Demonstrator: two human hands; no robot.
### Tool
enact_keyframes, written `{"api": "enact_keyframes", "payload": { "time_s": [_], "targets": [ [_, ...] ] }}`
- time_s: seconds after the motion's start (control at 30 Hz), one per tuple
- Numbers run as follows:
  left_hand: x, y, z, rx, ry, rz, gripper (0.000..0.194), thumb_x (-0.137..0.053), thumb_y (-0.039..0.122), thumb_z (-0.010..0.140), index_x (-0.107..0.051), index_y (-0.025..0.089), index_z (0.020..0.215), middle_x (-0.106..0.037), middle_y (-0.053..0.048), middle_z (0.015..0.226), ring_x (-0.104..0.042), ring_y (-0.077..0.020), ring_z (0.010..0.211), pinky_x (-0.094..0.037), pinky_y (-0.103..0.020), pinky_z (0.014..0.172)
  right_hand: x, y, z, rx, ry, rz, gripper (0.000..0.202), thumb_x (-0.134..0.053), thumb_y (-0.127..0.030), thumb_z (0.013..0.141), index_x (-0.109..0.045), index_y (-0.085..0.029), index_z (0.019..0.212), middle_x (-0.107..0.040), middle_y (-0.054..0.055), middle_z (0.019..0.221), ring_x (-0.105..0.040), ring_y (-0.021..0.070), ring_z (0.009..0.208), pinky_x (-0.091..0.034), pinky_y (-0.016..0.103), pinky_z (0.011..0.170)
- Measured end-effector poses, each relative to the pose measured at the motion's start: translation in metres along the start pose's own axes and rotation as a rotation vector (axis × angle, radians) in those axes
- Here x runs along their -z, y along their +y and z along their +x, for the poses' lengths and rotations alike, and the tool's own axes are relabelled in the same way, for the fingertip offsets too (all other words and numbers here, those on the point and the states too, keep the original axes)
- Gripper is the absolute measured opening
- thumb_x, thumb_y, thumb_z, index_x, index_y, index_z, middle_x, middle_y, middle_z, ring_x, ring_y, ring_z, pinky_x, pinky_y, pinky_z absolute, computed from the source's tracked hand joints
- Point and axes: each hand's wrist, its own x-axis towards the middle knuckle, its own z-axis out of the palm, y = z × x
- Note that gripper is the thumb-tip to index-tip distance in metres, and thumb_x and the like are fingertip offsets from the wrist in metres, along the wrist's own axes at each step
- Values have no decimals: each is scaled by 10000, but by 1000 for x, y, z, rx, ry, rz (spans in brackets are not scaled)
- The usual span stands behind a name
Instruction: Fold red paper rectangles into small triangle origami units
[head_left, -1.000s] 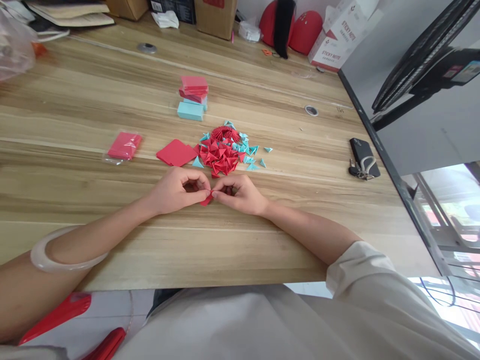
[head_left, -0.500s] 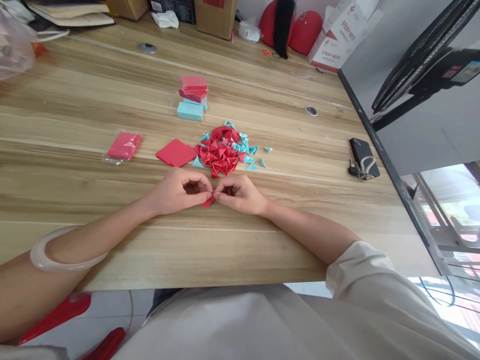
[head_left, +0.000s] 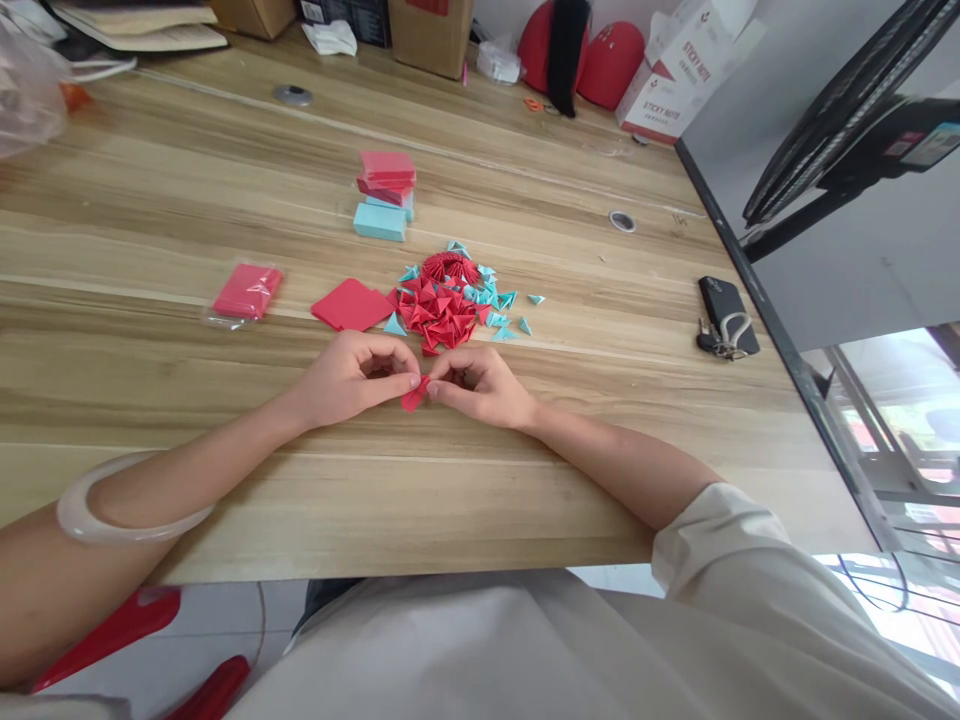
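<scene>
Between my two hands is a small folded piece of red paper [head_left: 414,394]. My left hand [head_left: 358,378] pinches its left side with thumb and forefinger. On its right side, my right hand [head_left: 484,386] closes its thumb and fingertips on the paper. Just beyond the hands lies a pile of folded red triangles [head_left: 442,312], with light blue triangles [head_left: 487,290] around its right and back. A stack of flat red sheets [head_left: 351,304] is left of the pile. Further left rests a clear-wrapped red paper pack [head_left: 247,292].
Behind the pile stand red packs [head_left: 387,170] and a light blue paper block [head_left: 379,222]. A black case with keys [head_left: 726,315] lies at the right. Cardboard boxes [head_left: 427,38] and a sticky note box [head_left: 667,90] line the wooden table's [head_left: 525,510] back.
The fingertips have moved slightly apart, and more of the red paper shows between them. My left hand has shifted a little to the left and up.
</scene>
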Motion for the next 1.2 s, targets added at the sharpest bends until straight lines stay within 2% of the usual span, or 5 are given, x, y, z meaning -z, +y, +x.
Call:
{"api": "enact_keyframes", "payload": {
  "time_s": [0.3,0.57,0.77,0.97,1.2],
  "targets": [
    [-1,1,1,-1,-19,-7,150,-663,293,736,-636,160,671,-639,15,620,-562,-93,580,-438,-178,543,0,-2,1,16,-7,-73,182,-591,-253,788,-584,-117,668,-521,-22,557,-365,44,479,-295,183,450],
    [-1,1,2,-29,-71,45,139,-655,295,738,-649,166,685,-649,21,628,-564,-89,579,-435,-169,534,0,1,0,56,-3,-93,119,-576,-129,714,-549,-126,598,-486,-38,534,-376,45,493,-302,181,471],
    [-1,3,2,-20,-100,81,155,-646,319,747,-663,168,714,-667,13,648,-573,-99,592,-443,-180,544,0,3,-1,73,-9,-144,119,-584,-147,717,-564,-123,602,-488,-33,549,-378,49,513,-311,187,489],
    [0,3,2,-17,-89,116,196,-595,321,789,-616,157,683,-605,18,611,-529,-90,569,-410,-182,526,-2,0,0,35,16,-131,121,-602,-168,735,-600,-109,628,-517,-33,537,-373,37,486,-306,178,470],
    [-1,1,1,-58,-78,126,198,-557,309,824,-561,155,700,-560,31,608,-493,-78,560,-383,-177,513,-1,-3,1,-6,19,-76,210,-599,-282,796,-637,-101,698,-577,-4,576,-383,43,473,-303,184,450]
  ]
}}
